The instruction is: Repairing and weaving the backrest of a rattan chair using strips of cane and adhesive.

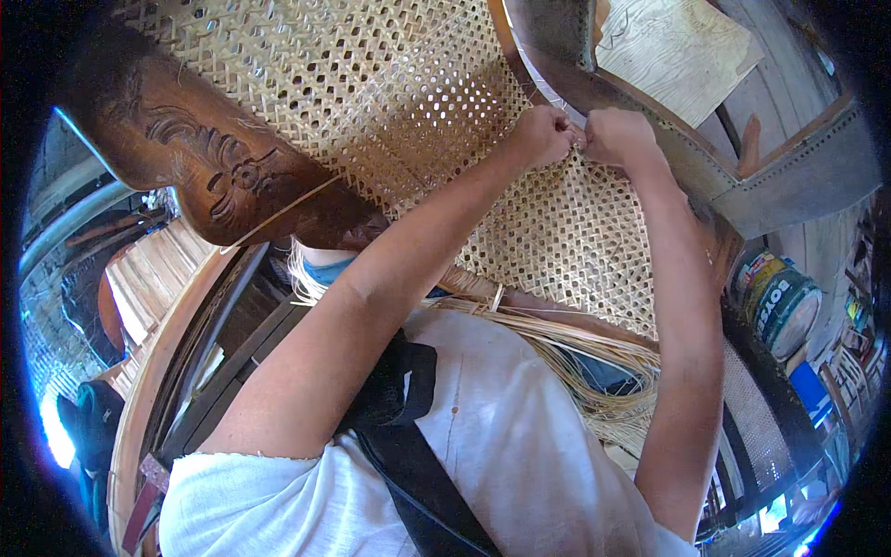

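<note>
My left hand and my right hand meet at the far edge of a woven cane panel. The fingers of both are closed in a pinch, almost touching, on a thin pale cane strand; its ends are hard to make out. The open-hole weave spreads across a dark wooden furniture frame with a carved flower on its left part. A loose strand crosses that carved wood. Between my body and the panel lies a bundle of long cane strands.
Beyond my right hand stands a dark curved frame with small holes along its edge. A pale sheet with wood-grain lines lies behind it. At right is a green paint can; at left, a curved wooden rail and light slats.
</note>
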Demonstrator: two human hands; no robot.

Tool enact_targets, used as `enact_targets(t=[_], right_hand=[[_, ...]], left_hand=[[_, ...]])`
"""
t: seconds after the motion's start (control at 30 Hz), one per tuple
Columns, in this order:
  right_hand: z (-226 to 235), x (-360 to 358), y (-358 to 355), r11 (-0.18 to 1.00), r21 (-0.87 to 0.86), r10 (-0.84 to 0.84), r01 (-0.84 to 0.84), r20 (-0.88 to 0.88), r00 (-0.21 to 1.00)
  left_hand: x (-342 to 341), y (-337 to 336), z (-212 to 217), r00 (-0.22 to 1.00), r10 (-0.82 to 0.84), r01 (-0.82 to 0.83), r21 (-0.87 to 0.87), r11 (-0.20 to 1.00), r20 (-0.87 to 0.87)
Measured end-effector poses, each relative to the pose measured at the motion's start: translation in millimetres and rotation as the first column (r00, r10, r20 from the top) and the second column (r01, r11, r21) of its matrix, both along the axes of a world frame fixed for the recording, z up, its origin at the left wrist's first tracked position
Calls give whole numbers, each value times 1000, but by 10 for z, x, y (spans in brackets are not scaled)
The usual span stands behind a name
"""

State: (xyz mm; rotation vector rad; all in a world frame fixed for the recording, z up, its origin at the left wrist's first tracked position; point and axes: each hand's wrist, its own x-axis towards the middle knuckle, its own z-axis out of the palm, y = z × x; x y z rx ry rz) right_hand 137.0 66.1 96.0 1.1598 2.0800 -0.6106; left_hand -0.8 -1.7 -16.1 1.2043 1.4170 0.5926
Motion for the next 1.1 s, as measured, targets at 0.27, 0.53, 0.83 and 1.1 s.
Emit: enact_targets(t=[0.27, 0.53, 0.83, 1.1], right_hand=[[-243, 276, -54, 918, -214, -367, 333, -147, 919], [-340, 279, 8, 851, -328, -472, 411, -132, 872], [-488, 347, 92, 687, -542, -626, 483, -106, 772], [-456, 262, 185, 701, -554, -556, 449, -30, 831]], left_hand=[[-69, 23, 6, 993, -104, 108, 89, 990, -52], [-84, 182, -25, 972, -202, 193, -82, 978, -119], [-19, 519, 331, 733, -622, 548, -305, 779, -274], [-9, 302, 231, 776, -469, 498, -48, 866, -421]])
